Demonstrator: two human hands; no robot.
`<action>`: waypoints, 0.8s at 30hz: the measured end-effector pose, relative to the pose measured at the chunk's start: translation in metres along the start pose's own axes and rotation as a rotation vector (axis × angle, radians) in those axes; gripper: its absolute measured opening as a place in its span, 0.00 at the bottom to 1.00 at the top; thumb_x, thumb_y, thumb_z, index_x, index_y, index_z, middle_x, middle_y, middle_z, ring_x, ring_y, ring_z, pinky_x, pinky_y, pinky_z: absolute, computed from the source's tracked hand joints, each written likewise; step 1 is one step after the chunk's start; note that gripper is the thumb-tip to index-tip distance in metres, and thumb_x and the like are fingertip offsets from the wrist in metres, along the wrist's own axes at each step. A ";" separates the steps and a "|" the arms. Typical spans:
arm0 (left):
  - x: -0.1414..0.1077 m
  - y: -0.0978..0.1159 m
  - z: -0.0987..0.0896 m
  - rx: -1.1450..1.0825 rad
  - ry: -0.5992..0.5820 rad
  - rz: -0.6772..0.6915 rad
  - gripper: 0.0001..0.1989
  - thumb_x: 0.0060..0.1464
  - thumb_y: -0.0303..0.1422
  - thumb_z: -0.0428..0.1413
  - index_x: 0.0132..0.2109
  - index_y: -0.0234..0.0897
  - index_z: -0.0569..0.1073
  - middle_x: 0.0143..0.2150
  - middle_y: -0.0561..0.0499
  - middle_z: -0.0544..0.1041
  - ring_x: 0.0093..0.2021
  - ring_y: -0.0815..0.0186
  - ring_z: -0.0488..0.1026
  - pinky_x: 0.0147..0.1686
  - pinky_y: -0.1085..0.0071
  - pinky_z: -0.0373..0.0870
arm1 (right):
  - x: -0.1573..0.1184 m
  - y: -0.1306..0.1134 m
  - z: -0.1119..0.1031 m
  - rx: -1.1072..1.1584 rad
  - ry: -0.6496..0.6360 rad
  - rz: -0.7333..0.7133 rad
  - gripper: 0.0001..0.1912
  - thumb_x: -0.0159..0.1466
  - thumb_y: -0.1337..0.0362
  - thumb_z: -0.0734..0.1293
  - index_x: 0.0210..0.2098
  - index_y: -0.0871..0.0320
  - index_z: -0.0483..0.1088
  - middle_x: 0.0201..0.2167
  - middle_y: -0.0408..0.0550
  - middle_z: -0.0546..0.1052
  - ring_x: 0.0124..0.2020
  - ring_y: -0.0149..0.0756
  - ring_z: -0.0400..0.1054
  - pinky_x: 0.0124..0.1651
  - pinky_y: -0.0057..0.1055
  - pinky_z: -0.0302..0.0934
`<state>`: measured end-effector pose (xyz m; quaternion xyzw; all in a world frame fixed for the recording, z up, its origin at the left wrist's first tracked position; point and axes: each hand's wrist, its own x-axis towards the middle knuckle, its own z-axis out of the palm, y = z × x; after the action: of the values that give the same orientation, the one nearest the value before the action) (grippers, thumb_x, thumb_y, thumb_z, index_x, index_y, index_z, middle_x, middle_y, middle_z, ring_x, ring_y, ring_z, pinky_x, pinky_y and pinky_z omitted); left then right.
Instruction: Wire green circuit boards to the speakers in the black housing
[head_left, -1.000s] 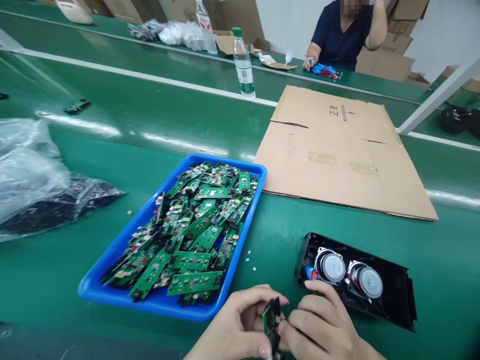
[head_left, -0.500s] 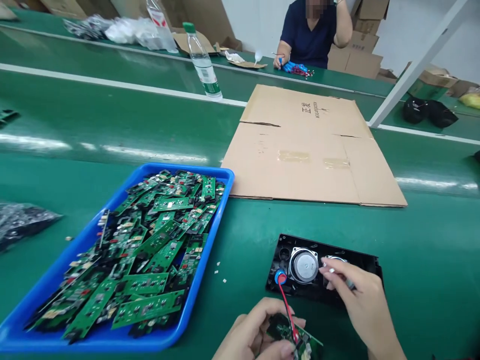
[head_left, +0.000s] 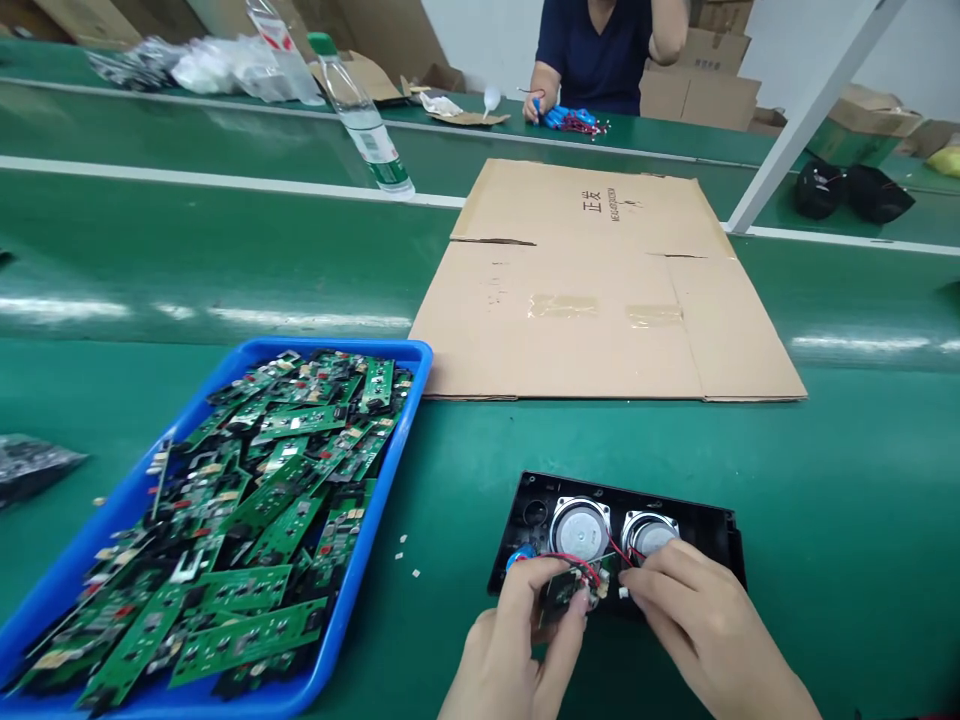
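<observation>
A black speaker housing (head_left: 697, 520) lies on the green table at the lower right, with two round speakers, the left one (head_left: 581, 530) and the right one (head_left: 651, 532). My left hand (head_left: 525, 630) grips a small green circuit board (head_left: 559, 592) over the housing's front edge; red and black wires run from it. A blue cylindrical part (head_left: 520, 556) sits in the housing's left end. My right hand (head_left: 694, 610) is closed beside the board, its fingertips pinching a small white connector (head_left: 624, 592) on thin wires.
On the left stands a blue tray (head_left: 375, 540) heaped with circuit boards. Flattened cardboard (head_left: 600, 340) lies behind the housing. A bottle (head_left: 367, 130) stands farther back, and a person (head_left: 592, 50) sits across the tables near blue parts (head_left: 562, 118). A metal post (head_left: 810, 120) rises at right.
My left hand has brought the board up over the housing's front edge. The white connector in my right hand has come down beside the board, uncovering the right speaker. The view has shifted slightly.
</observation>
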<state>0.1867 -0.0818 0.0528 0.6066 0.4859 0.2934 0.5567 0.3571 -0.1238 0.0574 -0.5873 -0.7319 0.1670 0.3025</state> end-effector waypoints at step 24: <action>0.021 0.002 -0.007 0.349 -0.209 0.459 0.09 0.60 0.27 0.46 0.44 0.48 0.62 0.30 0.58 0.78 0.26 0.67 0.78 0.27 0.77 0.71 | -0.003 0.006 0.021 -0.135 0.116 -0.041 0.13 0.72 0.68 0.52 0.49 0.66 0.64 0.26 0.45 0.70 0.25 0.32 0.63 0.28 0.29 0.58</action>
<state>0.1885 -0.0595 0.0522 0.8139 0.3191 0.2596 0.4103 0.3488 -0.1226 0.0368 -0.5997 -0.7347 0.0768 0.3077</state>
